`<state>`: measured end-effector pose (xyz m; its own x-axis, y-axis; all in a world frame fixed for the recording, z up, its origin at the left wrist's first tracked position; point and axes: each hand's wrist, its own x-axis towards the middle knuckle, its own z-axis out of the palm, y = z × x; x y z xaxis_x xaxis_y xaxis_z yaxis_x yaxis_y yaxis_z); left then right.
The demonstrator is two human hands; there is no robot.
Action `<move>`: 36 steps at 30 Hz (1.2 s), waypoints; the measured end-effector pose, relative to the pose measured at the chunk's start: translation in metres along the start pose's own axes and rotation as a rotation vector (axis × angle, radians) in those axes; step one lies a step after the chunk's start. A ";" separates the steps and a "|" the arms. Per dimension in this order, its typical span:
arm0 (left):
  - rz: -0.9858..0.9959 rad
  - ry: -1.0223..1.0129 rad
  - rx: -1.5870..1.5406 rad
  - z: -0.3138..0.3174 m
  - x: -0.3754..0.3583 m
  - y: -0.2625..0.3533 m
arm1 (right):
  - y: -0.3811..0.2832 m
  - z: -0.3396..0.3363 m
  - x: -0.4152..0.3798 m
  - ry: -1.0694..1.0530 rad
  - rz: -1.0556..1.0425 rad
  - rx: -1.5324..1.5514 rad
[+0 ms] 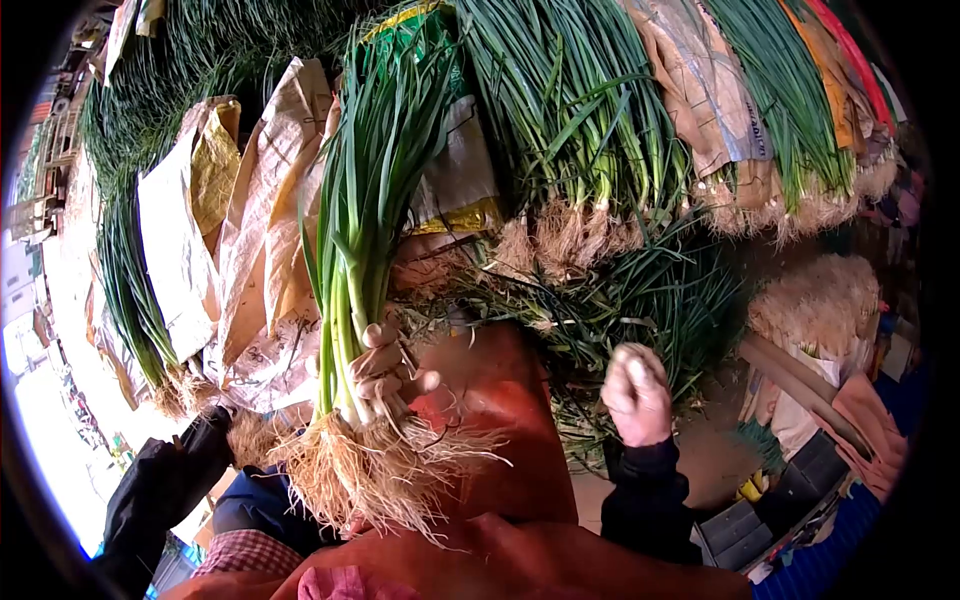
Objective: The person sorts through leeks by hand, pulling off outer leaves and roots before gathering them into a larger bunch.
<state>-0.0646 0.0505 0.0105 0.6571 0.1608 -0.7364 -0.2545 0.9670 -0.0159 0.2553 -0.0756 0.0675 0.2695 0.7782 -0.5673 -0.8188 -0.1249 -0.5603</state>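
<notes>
My left hand (378, 372) is wrapped round the pale lower stems of a bunch of green onions (350, 270). Its fingers show at the front, while the rest of the hand is hidden behind the stems and roots. The long leaves point away from me, and the tangled, straw-coloured roots (375, 470) hang over my lap. To the right, apart from the bunch, my right hand (637, 392) is closed in a fist above loose green leaves. Whether anything is inside that fist cannot be seen.
More green onions (570, 120) lie in rows ahead, roots towards me, with woven sacks (270, 200) between them. Trimmed leaves (640, 300) are heaped beyond my knees. An orange-red apron (490, 410) covers my lap. At the right are a root bundle (815, 300) and a dark crate (735, 530).
</notes>
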 end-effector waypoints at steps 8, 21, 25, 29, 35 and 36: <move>0.040 0.026 -0.038 -0.007 -0.011 -0.006 | 0.100 0.142 0.158 -0.209 0.114 -0.305; 0.077 -0.011 -0.139 -0.023 -0.027 -0.018 | 0.073 0.127 0.073 -0.675 0.705 -0.253; 0.070 -0.018 -0.139 -0.018 -0.025 -0.019 | 0.060 0.092 0.047 -0.252 0.621 -0.510; 0.062 -0.020 -0.144 -0.019 -0.022 -0.022 | 0.067 -0.065 0.049 -0.019 0.103 -1.646; 0.030 -0.004 -0.126 -0.016 -0.018 -0.020 | 0.093 0.066 0.023 -0.634 0.426 -0.554; 0.028 0.000 -0.123 -0.017 -0.019 -0.019 | 0.104 0.043 0.019 -0.553 0.473 -0.703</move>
<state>-0.0838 0.0256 0.0135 0.6486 0.1871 -0.7378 -0.3578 0.9305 -0.0787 0.1531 -0.0471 0.0242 -0.4242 0.7084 -0.5641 -0.2483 -0.6900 -0.6799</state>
